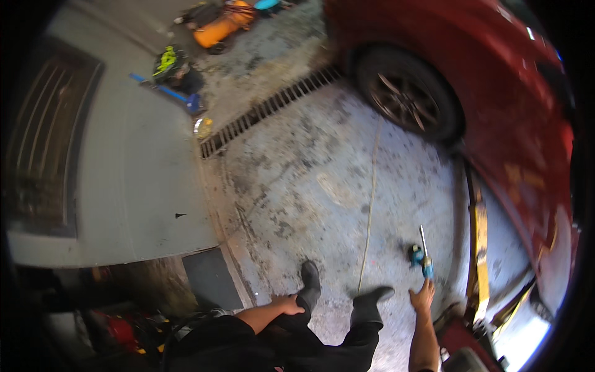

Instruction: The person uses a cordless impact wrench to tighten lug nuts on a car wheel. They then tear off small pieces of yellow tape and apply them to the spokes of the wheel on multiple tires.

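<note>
My right hand (pixel 423 296) reaches forward at the lower right, thumb spread from the other fingers. Its fingertips come up to the rear end of a teal and black cordless power tool (pixel 427 268); contact is hard to tell. From the tool's front a long silvery shaft (pixel 423 237) points away from me. The fingers do not wrap round the tool, which appears to be on or just above the floor. My left hand (pixel 290 305) lies against my left knee and holds nothing visible; part of its fingers is hidden.
A red car (pixel 496 93) with a dark wheel (pixel 406 93) stands right, beside a yellow lift arm (pixel 479 254). A pale hose or cord (pixel 372 198) runs along the stained floor between wheel and boots. Beyond are a drain grate (pixel 273 110), a blue-handled brush (pixel 167 91) and an orange machine (pixel 223 28).
</note>
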The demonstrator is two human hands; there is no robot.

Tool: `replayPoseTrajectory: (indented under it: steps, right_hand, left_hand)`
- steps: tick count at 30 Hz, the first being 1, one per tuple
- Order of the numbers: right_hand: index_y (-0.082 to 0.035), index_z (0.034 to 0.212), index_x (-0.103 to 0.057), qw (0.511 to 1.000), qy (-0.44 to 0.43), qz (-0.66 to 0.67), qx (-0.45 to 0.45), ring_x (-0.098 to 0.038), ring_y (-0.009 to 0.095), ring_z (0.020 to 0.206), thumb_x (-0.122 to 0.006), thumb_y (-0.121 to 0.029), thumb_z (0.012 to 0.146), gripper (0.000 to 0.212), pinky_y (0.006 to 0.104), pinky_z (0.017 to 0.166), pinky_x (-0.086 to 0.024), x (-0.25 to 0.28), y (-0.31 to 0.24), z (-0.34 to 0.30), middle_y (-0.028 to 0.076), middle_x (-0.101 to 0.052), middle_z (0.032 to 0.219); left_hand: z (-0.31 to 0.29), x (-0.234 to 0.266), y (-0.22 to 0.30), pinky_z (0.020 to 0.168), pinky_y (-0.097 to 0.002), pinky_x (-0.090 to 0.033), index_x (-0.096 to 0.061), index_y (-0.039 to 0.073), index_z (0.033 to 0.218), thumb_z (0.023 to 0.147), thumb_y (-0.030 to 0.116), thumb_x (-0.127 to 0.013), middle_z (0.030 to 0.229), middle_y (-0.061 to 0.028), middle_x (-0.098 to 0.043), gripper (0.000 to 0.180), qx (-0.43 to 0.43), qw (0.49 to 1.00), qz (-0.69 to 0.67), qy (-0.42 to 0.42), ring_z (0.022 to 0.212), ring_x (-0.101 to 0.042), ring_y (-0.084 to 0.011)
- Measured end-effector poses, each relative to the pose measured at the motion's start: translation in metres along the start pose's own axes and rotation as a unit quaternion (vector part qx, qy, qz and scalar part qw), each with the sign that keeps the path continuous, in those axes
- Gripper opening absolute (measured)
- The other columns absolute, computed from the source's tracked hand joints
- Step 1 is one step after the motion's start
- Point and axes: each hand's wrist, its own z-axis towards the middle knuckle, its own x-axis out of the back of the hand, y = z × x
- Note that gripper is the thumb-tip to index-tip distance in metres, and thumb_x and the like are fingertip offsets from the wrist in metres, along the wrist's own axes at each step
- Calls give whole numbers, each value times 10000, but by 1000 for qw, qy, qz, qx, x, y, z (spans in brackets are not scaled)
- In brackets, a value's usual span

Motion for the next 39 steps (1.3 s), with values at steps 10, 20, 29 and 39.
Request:
replayPoseTrajectory:
  steps: [10,20,29,39]
  right_hand:
    - [70,1424,-517,969,-218,93,74,-517,435,1350,-692,-628,853,918,446,1135,-412,28,-264,-105,333,-562,1390]
    - [52,1091,-717,950,-306,-45,45,-677,380,1107,-542,-575,965,663,449,973,-514,62,-508,103,313,-699,1093]
    - [69,1255,-644,939,-83,155,295,-672,253,1094,-660,-363,940,535,361,833,-561,233,-936,268,192,-710,1174]
    - [-13,1088,-677,921,-203,193,271,-600,130,657,-618,-279,983,291,282,547,-500,225,-1195,316,22,-648,817]
  left_hand:
    - [-38,129,-156,1003,-475,-491,-706,-6,1200,911,702,-509,1236,-269,-679,790,-241,957,-131,90,1164,-644,-415]
    - [-116,454,-263,955,-402,-512,-714,11,1157,936,506,-650,1152,-177,-727,546,-130,868,-385,285,1083,-675,-296]
    - [-168,617,-408,855,-369,-533,-719,-8,1141,946,386,-660,1016,-125,-761,443,-93,744,-567,341,934,-703,-244]
    - [-81,814,-557,888,-381,-523,-739,54,1147,945,331,-632,986,-182,-740,358,-24,815,-498,296,951,-704,-295]
